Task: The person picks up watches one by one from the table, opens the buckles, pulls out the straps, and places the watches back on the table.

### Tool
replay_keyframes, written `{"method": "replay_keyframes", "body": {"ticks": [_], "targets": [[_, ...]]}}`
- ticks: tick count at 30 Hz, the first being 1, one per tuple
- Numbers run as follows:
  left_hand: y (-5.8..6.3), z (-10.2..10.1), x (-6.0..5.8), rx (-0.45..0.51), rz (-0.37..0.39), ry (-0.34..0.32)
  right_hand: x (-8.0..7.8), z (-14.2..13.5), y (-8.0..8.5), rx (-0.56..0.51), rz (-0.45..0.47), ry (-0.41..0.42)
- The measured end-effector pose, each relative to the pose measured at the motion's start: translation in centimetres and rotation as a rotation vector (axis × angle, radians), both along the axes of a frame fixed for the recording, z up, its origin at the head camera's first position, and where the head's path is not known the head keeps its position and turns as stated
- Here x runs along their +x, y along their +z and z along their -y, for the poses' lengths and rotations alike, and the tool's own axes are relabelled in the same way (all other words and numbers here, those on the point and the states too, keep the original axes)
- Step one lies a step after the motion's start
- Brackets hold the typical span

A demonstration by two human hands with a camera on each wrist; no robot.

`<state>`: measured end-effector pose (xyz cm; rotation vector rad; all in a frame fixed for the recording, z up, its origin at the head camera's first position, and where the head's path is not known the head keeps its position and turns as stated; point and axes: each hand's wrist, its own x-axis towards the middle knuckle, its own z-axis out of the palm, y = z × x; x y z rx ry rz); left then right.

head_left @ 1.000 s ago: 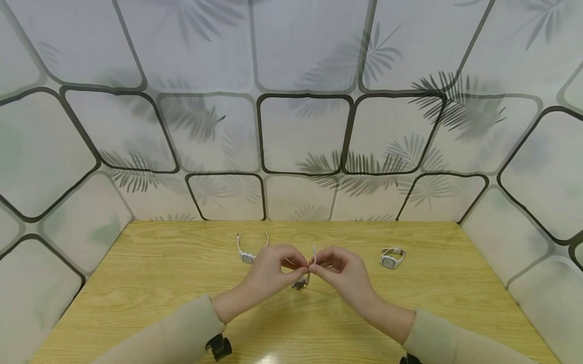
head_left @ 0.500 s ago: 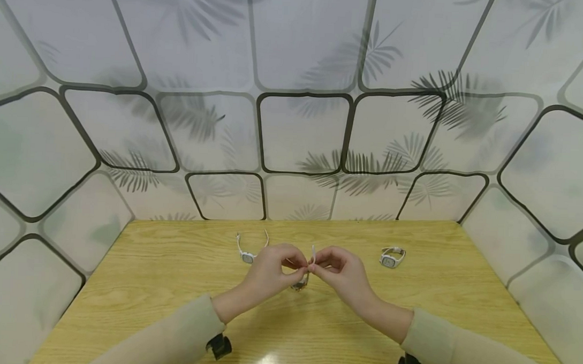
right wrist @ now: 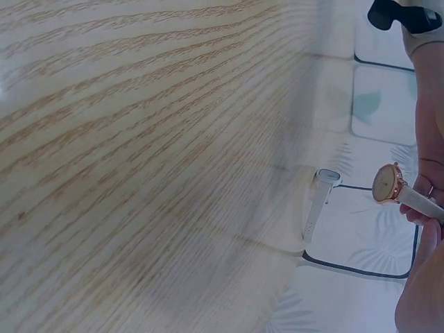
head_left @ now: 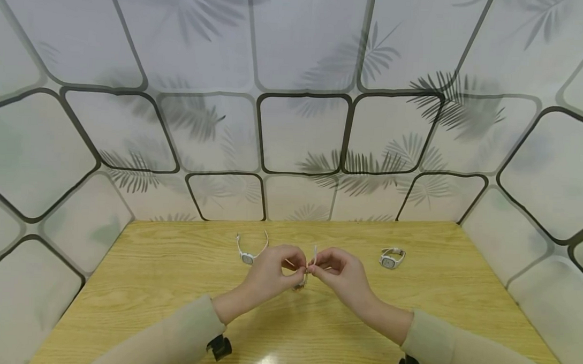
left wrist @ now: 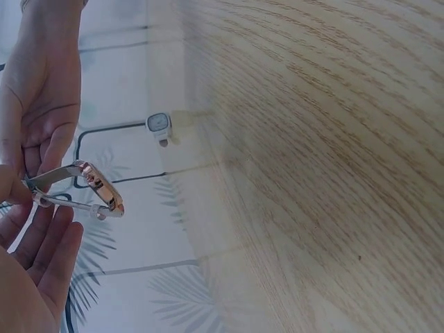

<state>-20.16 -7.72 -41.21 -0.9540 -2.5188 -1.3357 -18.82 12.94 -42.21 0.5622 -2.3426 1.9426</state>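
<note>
A rose-gold watch (head_left: 299, 285) is hanging above the bench (head_left: 182, 285), its strap being held between the left hand (head_left: 271, 267) and the right hand (head_left: 343, 272). The fingers of both hands are grasping it: the left thumb and fingertips are pinching the strap, and the right ones are gripping it just beside them, with a pale strap tail (head_left: 315, 252) poking upward at the right fingertips.

The right wrist view is showing the watch best — a round, pale golden dial is facing that camera, a shiny rose-gold rim is circling it, and a small crown is sticking out at the side. A flat white strap is running from the case into the fingers. In the left wrist view the case is appearing nearly edge-on, its coppery metal catching the light, while the strap is bending back into a narrow loop toward the hands.

Two white watches are resting on the bench. The one near the left hand (head_left: 247, 258) is lying with its strap ends spread apart; the other (head_left: 388, 261), well apart on the right, is sitting with its strap curved into a loop.
</note>
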Motion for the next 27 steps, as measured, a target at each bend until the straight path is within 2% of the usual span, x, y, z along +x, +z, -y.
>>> {"method": "replay_keyframes", "body": {"ticks": [14,27], "targets": [[0.03,0.16,-0.07,-0.005,0.0,0.008,-0.03,0.07,0.41,-0.001,0.021,-0.008],[-0.06,0.47,-0.15,-0.007,0.011,0.006,-0.2,-0.14,0.62,-0.021,-0.004,-0.011]]}}
